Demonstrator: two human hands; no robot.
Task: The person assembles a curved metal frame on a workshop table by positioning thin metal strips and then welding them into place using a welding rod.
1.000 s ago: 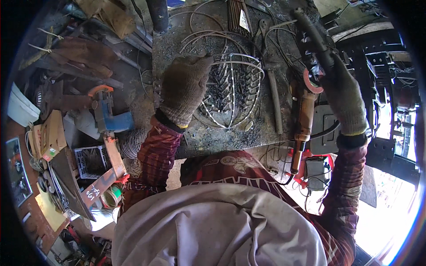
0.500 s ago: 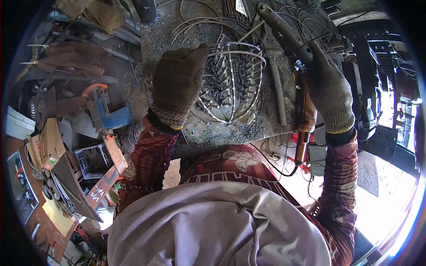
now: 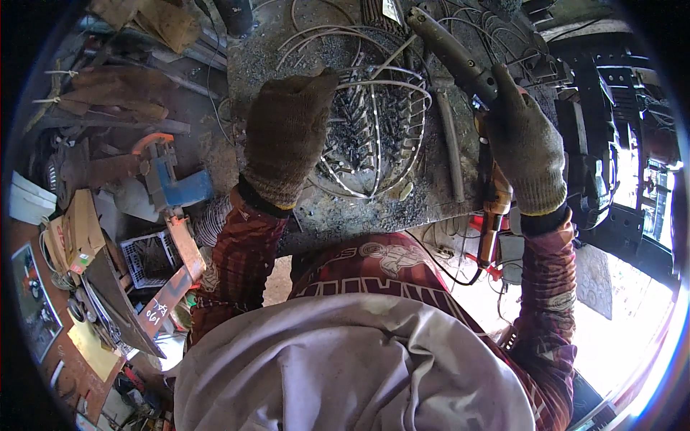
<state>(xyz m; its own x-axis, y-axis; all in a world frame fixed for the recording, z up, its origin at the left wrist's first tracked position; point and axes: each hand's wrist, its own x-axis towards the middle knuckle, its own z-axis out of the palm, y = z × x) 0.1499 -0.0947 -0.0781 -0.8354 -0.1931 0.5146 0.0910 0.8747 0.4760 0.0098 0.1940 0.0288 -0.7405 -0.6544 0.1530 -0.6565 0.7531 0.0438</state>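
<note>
My left hand [image 3: 286,140], in a grey-brown knit glove, is closed at the upper left rim of a metal rod frame [image 3: 376,136]. The frame is rounded, tapers toward me, and has a central rib with short slanted bars. In my right hand [image 3: 527,147], also gloved, is a dark welding electrode holder [image 3: 460,61]. A thin electrode [image 3: 394,57] slants from the holder's far end down to the frame's far edge; whether its tip touches cannot be made out. My left fingertips are hidden behind the glove.
An orange angle grinder [image 3: 496,205] with a cord is at the table's near right edge. A metal bar [image 3: 451,147] lies right of the frame. Bent rods and dark grit cover the worktable [image 3: 330,223]. At left stand a blue metal tool [image 3: 180,185] and a white crate [image 3: 151,260].
My right hand has shifted slightly left with the electrode holder, and the electrode's tip has moved left and a little nearer. My left hand and the frame have hardly moved.
</note>
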